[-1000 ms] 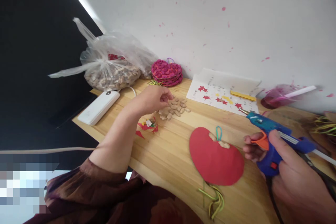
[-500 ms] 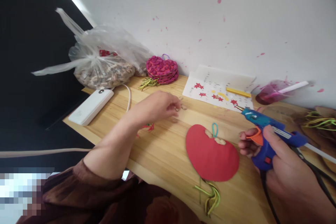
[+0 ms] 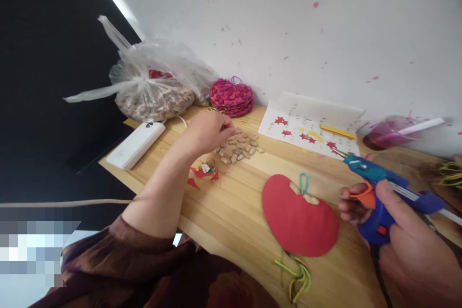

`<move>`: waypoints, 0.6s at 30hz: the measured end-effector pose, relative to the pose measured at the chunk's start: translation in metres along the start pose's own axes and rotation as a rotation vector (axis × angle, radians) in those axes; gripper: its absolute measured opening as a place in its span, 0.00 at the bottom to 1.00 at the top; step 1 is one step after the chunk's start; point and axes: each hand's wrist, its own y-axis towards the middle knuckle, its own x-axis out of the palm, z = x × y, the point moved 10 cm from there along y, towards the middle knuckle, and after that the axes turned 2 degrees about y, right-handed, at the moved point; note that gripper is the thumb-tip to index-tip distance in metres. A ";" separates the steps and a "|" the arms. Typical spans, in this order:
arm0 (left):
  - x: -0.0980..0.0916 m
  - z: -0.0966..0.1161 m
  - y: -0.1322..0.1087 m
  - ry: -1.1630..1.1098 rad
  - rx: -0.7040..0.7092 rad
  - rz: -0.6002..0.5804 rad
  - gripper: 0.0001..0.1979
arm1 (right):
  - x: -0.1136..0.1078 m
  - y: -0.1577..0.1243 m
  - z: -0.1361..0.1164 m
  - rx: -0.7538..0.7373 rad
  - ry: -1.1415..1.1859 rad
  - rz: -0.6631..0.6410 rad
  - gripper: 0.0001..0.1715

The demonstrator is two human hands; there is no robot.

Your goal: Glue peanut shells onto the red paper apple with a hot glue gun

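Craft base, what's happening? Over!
Left hand at peanuts. Right hand gripping glue gun. Red cutout on table, more peanuts on it. Scraps nearby, seemingly not in the way.

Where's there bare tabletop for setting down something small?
A wide bare patch of table lies between the red scraps and the red cutout; another strip separates it from the peanuts. It's crowded along the wall, with a bag, pink stack and paper sheet.

Pale peanuts (image 3: 242, 147) lie loosely clustered on the table (image 3: 231, 202). The red cutout (image 3: 300, 221) lies flat, peanuts at its upper edge beside a teal loop (image 3: 301, 183). The orange-triggered blue glue gun (image 3: 373, 169) is held beside it.
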 end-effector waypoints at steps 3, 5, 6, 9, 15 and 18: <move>0.001 0.012 -0.004 -0.322 0.113 -0.046 0.11 | -0.001 0.000 0.000 -0.011 -0.009 -0.003 0.28; 0.003 0.026 -0.010 -0.592 0.209 -0.137 0.10 | -0.002 0.001 0.001 -0.009 -0.004 -0.007 0.29; 0.002 0.032 -0.013 -0.700 0.251 -0.169 0.10 | -0.002 0.001 0.001 -0.010 0.003 -0.015 0.28; 0.002 0.042 -0.017 -0.688 0.309 -0.183 0.08 | -0.002 0.001 0.002 -0.016 0.011 -0.027 0.26; 0.024 0.045 -0.015 -0.106 0.327 -0.209 0.09 | 0.003 -0.003 -0.005 -0.024 -0.008 -0.019 0.29; 0.029 0.049 -0.015 -0.071 0.361 -0.230 0.11 | 0.006 -0.004 -0.008 -0.038 -0.019 -0.026 0.29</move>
